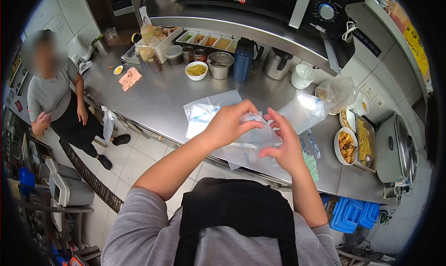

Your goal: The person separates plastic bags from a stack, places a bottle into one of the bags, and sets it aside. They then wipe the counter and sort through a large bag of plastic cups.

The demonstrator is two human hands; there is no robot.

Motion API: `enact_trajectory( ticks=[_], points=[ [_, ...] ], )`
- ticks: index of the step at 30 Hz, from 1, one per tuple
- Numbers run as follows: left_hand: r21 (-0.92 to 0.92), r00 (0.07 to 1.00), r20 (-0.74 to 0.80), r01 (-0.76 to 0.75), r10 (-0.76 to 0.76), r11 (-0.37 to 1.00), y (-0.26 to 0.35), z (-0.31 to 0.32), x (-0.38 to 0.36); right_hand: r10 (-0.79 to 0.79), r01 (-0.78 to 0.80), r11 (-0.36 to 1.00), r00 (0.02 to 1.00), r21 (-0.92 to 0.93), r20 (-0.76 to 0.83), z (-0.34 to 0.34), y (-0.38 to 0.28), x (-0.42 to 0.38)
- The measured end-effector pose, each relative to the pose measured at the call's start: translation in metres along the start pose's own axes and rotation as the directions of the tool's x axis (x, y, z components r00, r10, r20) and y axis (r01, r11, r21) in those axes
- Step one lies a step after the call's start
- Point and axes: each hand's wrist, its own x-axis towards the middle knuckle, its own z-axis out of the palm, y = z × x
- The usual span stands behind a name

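Note:
A clear plastic bag point(255, 137) is in front of me above the counter's front edge. My left hand point(232, 123) pinches its gathered upper part between thumb and fingers. On the bag's other side is my right hand point(287, 147), thumb and fingers spread apart; whether its fingertips touch the plastic is hard to tell. Flat on the counter beyond my left hand lies a plastic sheet or bag with blue print point(202, 115). Another pile of clear plastic bags point(302, 109) sits past my right hand. A pale green cloth point(310, 166) lies beside my right wrist.
The steel counter point(158, 101) holds a bowl of yellow-green food point(196, 71), a metal pot point(220, 65), a blue jug point(243, 61) and a bowl of browned pieces point(346, 146). A microwave point(241, 8) stands above. Another person point(58, 85) stands at the left.

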Motion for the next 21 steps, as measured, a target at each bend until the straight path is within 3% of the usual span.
enact_trajectory(
  ticks=[2,3,5,6,7,8,12,14,15,17,19,21],
  points=[
    [-0.224,0.974,0.08,0.226,-0.213,0.948,0.006,-0.005,-0.001,-0.247,0.241,0.851,0.968,-0.466,0.05,0.001,-0.004,-0.004],
    [-0.206,0.97,0.101,0.236,-0.219,0.95,0.014,-0.002,0.0,-0.243,0.231,0.863,0.97,-0.449,0.031,-0.007,0.004,-0.012],
    [-0.399,0.922,0.218,0.384,-0.321,0.833,0.018,0.002,0.002,-0.204,0.181,0.87,0.979,-0.459,-0.002,-0.021,0.022,-0.017],
    [-0.399,0.924,0.212,0.378,-0.317,0.835,0.023,0.003,0.005,-0.211,0.187,0.867,0.978,-0.461,0.0,-0.024,0.02,-0.016],
    [-0.413,0.913,0.224,0.406,-0.341,0.815,0.029,0.002,0.006,-0.075,0.062,0.994,0.987,-0.095,-0.141,-0.021,0.016,-0.016],
    [-0.426,0.9,0.237,0.435,-0.366,0.793,0.033,0.002,0.006,0.106,-0.038,0.954,0.971,0.299,-0.215,-0.018,0.012,-0.017],
    [-0.428,0.894,0.205,0.448,-0.398,0.785,0.038,0.011,0.006,-0.059,0.15,0.941,0.955,0.303,-0.289,-0.015,-0.007,-0.021],
    [-0.38,0.879,0.223,0.477,-0.422,0.792,0.047,0.013,0.006,-0.034,0.023,0.999,0.972,-0.046,-0.235,-0.027,0.003,-0.025],
    [-0.38,0.88,0.221,0.475,-0.421,0.793,0.047,0.016,0.006,-0.036,0.026,0.999,0.972,-0.047,-0.234,-0.03,0.002,-0.025],
    [-0.1,0.975,0.142,0.187,-0.172,0.977,0.047,0.023,0.004,-0.008,0.028,0.997,0.958,0.066,-0.288,-0.033,-0.002,-0.022],
    [-0.04,0.981,0.123,0.159,-0.153,0.987,0.063,0.029,0.006,-0.01,0.047,0.989,0.966,0.14,-0.257,-0.035,0.004,-0.022],
    [0.059,0.994,0.008,-0.105,0.105,0.993,0.068,0.039,0.01,-0.016,0.069,0.976,0.969,0.205,-0.246,-0.039,0.007,-0.024]
  ],
)
